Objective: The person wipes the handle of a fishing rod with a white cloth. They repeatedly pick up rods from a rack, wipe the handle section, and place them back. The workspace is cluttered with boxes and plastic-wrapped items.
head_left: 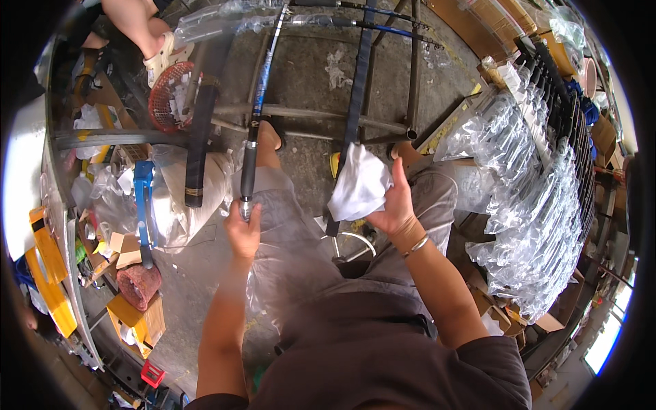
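Note:
My left hand (242, 230) is closed around the butt end of a fishing rod (261, 89) with a black grip and a blue shaft. The rod points away from me, its upper part over the metal frame. In my right hand (396, 208) is a crumpled white cloth (360, 183), held to the right of the rod and apart from it. The thumb points up beside the cloth, which hides most of the fingers.
A metal frame (301, 111) with dark padded bars (199, 150) stands ahead. More rods in clear sleeves (232, 26) lie across its far side. Many sleeved rods (540, 212) lean at right. At left are a red basket (161, 102), a blue tool (143, 198) and boxes. Another person's foot (158, 61) shows far left.

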`<action>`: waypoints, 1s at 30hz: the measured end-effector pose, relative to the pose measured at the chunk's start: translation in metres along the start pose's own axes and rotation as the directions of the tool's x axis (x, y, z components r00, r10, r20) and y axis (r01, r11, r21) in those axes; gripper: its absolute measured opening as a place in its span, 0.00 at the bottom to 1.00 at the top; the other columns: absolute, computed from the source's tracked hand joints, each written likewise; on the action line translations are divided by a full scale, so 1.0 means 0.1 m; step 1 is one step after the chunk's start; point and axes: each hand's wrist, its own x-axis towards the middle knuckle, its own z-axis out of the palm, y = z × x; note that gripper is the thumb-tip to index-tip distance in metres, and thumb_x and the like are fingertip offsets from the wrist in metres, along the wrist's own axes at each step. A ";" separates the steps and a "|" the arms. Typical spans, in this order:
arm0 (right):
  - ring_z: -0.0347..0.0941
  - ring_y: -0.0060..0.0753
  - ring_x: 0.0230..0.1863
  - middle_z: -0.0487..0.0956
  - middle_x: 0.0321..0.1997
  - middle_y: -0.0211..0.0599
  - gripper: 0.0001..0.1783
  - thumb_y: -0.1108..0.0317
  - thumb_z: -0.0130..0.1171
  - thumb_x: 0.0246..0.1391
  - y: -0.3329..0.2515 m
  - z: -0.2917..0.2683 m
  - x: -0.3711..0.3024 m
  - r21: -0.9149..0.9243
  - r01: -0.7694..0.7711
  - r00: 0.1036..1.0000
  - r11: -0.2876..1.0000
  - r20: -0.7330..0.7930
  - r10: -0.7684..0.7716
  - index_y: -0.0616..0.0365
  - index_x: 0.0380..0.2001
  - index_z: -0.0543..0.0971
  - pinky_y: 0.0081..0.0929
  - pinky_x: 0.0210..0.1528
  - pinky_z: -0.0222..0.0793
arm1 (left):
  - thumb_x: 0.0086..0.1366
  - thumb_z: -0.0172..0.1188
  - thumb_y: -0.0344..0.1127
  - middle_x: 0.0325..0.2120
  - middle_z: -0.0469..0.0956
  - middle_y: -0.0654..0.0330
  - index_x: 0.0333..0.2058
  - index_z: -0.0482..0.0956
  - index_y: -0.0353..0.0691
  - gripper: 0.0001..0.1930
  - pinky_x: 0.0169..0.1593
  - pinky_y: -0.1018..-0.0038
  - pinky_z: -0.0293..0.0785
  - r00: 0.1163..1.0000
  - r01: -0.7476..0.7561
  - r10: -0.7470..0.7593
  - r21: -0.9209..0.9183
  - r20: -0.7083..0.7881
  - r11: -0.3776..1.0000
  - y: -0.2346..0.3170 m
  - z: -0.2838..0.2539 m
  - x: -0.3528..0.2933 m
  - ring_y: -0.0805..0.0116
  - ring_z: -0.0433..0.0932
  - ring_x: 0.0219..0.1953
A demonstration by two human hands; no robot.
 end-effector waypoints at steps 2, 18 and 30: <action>0.67 0.45 0.60 0.72 0.59 0.38 0.43 0.30 0.41 0.55 -0.02 0.13 -0.05 -0.023 -0.016 0.985 1.000 0.169 0.020 0.55 0.58 0.69 0.49 0.65 0.55 | 0.57 0.65 0.32 0.16 0.72 0.55 0.32 0.73 0.34 0.11 0.23 0.71 0.66 1.000 -0.002 0.002 -0.022 -0.008 1.000 -0.06 -0.01 -0.02 0.65 0.69 0.16; 0.77 0.31 0.36 0.79 0.40 0.36 0.17 0.67 0.57 0.58 -0.09 -0.43 -0.26 -0.528 0.035 0.873 0.849 -0.397 -0.283 0.61 0.49 0.72 0.30 0.38 0.76 | 0.57 0.65 0.29 0.14 0.68 0.59 0.29 0.71 0.34 0.10 0.22 0.73 0.64 0.999 -0.017 0.018 -0.020 0.032 1.000 -0.10 0.09 0.03 0.70 0.64 0.15; 0.78 0.37 0.41 0.80 0.40 0.42 0.18 0.70 0.57 0.54 -0.60 -1.61 0.73 -0.888 -0.204 0.791 0.413 -0.398 -0.465 0.66 0.47 0.73 0.32 0.41 0.73 | 0.58 0.63 0.29 0.14 0.68 0.59 0.31 0.72 0.33 0.09 0.21 0.74 0.63 0.998 -0.013 0.011 0.045 0.056 0.999 -0.04 0.15 0.03 0.74 0.64 0.15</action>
